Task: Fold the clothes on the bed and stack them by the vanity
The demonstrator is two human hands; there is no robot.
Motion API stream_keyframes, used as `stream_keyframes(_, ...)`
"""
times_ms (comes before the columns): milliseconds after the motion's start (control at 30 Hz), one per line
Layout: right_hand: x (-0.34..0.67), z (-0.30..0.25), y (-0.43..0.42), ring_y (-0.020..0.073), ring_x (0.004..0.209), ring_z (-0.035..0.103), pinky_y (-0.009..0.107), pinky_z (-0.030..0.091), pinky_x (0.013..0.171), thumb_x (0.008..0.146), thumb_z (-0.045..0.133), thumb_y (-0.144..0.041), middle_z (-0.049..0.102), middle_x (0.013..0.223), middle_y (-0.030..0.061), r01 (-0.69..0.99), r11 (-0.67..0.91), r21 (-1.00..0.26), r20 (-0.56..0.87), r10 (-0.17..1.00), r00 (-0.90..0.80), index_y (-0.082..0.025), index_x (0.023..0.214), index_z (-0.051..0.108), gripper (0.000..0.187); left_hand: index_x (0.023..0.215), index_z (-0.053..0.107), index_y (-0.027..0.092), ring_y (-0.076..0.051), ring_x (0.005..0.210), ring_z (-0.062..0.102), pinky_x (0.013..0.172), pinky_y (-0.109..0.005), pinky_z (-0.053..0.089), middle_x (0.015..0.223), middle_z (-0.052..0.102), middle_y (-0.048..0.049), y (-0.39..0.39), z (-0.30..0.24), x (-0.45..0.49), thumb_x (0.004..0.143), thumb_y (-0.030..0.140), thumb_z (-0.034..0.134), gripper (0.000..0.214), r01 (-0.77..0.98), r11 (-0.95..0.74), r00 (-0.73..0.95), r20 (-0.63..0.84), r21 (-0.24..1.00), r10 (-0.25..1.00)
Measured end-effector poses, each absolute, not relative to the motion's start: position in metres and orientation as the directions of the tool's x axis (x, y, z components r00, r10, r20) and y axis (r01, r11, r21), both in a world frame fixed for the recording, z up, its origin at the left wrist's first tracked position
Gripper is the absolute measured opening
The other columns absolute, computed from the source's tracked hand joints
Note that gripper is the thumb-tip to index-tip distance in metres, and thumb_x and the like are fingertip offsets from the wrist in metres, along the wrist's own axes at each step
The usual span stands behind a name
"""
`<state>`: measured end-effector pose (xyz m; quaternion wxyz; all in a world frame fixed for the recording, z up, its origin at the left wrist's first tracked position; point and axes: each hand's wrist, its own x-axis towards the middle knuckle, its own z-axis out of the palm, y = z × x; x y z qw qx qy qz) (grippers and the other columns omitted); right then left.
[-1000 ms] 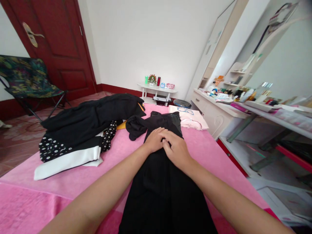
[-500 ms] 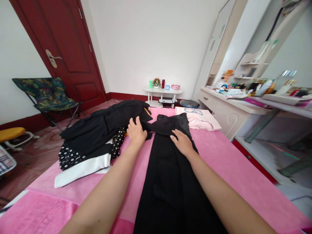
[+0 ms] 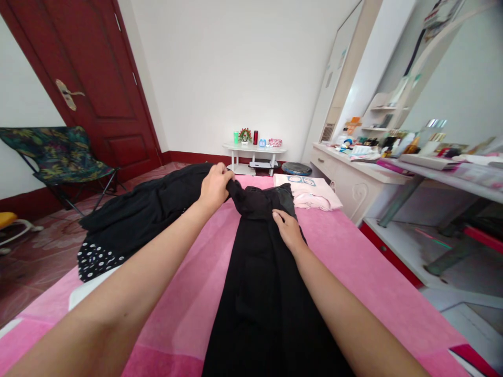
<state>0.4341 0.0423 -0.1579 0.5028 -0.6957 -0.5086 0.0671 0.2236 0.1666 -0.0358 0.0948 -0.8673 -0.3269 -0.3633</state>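
Black garment (image 3: 255,272) had its loose end (image 3: 237,196) just lifted, pinched in the left hand (image 3: 214,186), so lay unsettled; the right hand (image 3: 288,229) touched it, grip unclear.

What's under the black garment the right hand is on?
Pink cover shows along both sides of the black garment. Directly beneath is hidden, so I can't tell if anything else lies there.

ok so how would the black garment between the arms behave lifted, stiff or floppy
The black garment will probably hang floppy: the part in the left hand bends and bunches. It seems unlikely to roll, since its length lies flat on the pink bedding. Pushed, it would likely wrinkle, as it does beside the right hand.
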Motion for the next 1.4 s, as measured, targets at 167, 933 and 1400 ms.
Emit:
stream_keyframes(167,0.442,-0.159,0.041,0.0226,0.101,0.063,0.038,0.045,0.091,0.086,0.040,-0.059,0.061,0.122,0.0098,0.160,0.258,-0.953,0.298,0.693,0.657,-0.019,0.115,0.059,0.053,0.098,0.063,0.020,-0.022,0.121,0.045,0.101,-0.040,0.039,0.127,0.053,-0.0053,0.091,-0.006,0.217,0.090,0.017,0.046,0.019,0.062,-0.964,0.702,0.698,-0.260,-0.143)
stream_keyframes(933,0.453,-0.158,0.035,0.0184,0.074,0.059,0.029,0.047,0.067,0.064,0.044,-0.026,0.068,0.081,0.0032,0.319,0.177,-0.931,0.361,0.578,0.732,-0.016,0.092,0.068,0.038,0.087,0.068,0.020,-0.014,0.079,0.062,0.076,-0.024,0.046,0.082,0.067,-0.0012,-0.006,-0.061,0.197,0.081,0.020,0.062,0.008,-0.129,-0.757,0.991,0.056,0.641,-0.121)
stream_keyframes(1400,0.457,-0.155,0.038,0.0226,0.074,0.062,0.031,0.045,0.068,0.069,0.050,-0.035,0.067,0.069,0.0023,0.556,-0.142,-0.819,0.348,0.648,0.678,-0.021,0.063,0.064,0.020,0.102,0.063,0.019,-0.015,0.071,0.060,0.068,-0.026,0.048,0.082,0.063,-0.0014,0.118,-0.146,0.283,0.074,0.026,0.069,0.029,0.486,-0.587,0.567,0.277,0.647,0.775)
